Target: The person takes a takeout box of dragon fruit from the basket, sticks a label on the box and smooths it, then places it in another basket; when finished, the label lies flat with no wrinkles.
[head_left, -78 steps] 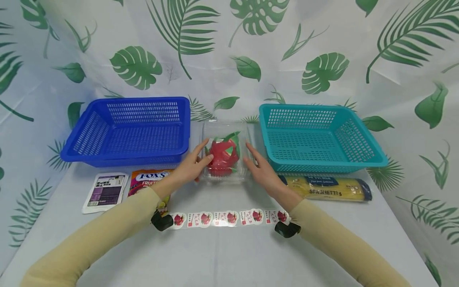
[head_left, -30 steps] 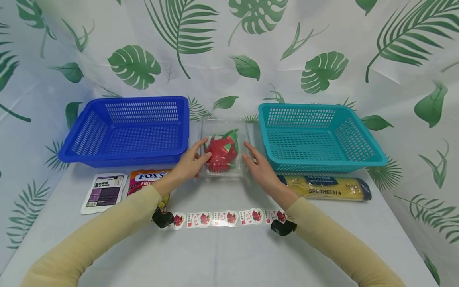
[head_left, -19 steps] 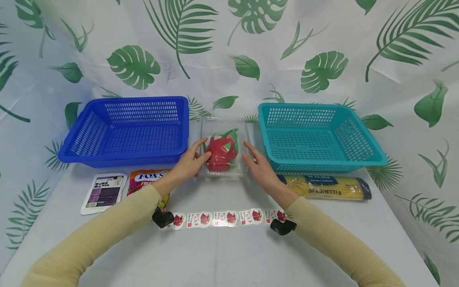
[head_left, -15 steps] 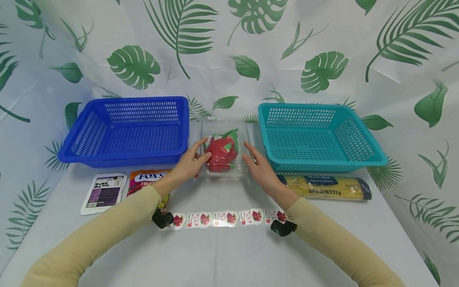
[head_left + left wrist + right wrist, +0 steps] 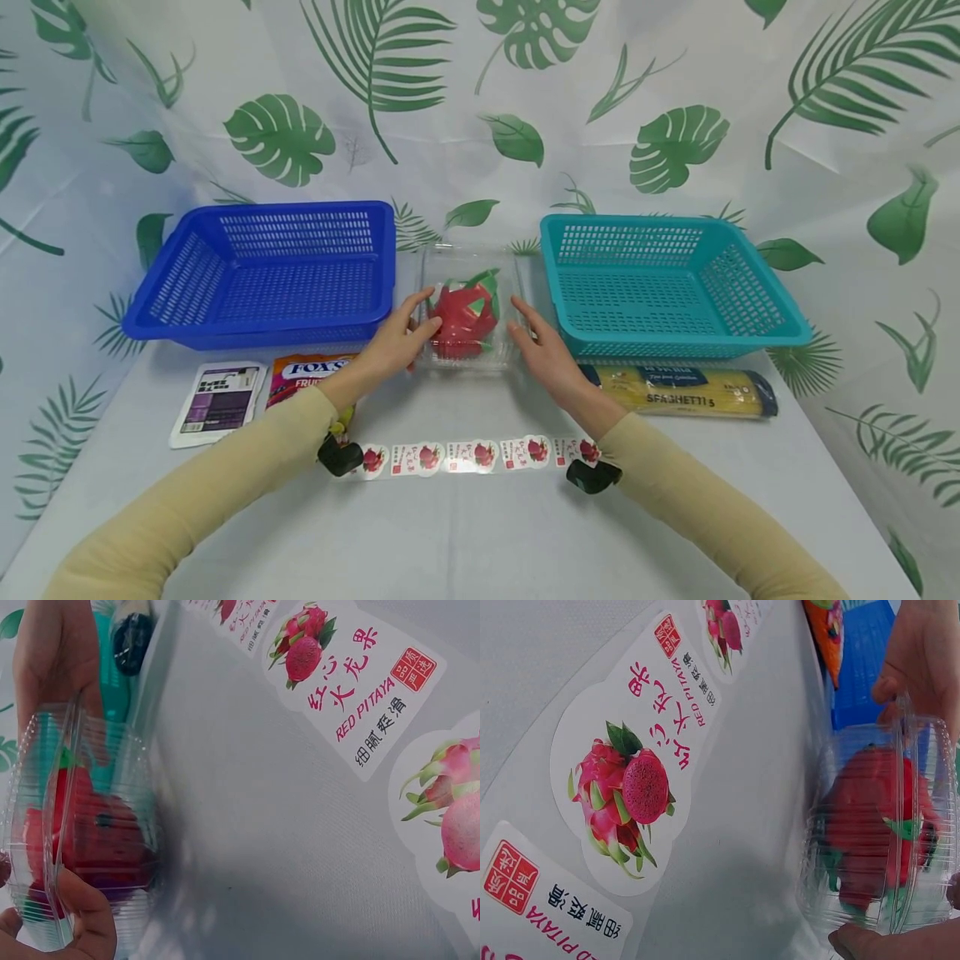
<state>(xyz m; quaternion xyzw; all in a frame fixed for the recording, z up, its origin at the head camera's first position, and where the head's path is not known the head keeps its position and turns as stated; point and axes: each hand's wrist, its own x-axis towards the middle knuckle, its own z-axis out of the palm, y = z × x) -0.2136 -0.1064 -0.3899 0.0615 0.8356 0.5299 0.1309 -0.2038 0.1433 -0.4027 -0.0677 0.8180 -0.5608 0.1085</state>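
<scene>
A clear plastic clamshell box (image 5: 472, 260) with a red dragon fruit (image 5: 467, 321) and its green scales inside stands mid-table. My left hand (image 5: 392, 342) holds its left side. In the left wrist view the left thumb (image 5: 86, 907) presses the rim where lid and base meet, fingers partly out of frame. On the opposite side my right hand (image 5: 551, 358) grips the box, with the right thumb (image 5: 862, 941) at the near edge in the right wrist view. Nearer to me lies a strip of white dragon fruit stickers (image 5: 471, 457), printed "RED PITAYA".
A blue basket (image 5: 258, 332) is at the back left, a teal basket (image 5: 675, 343) at the back right. In front of them lie a white pack with purple label (image 5: 219, 404), a Fox's bag (image 5: 303, 375) partly under my left arm, and a spaghetti pack (image 5: 682, 392).
Compared with the earliest frame, the box has shifted slightly away from me between my hands. Over the last second, hands and box show no visible movement.
</scene>
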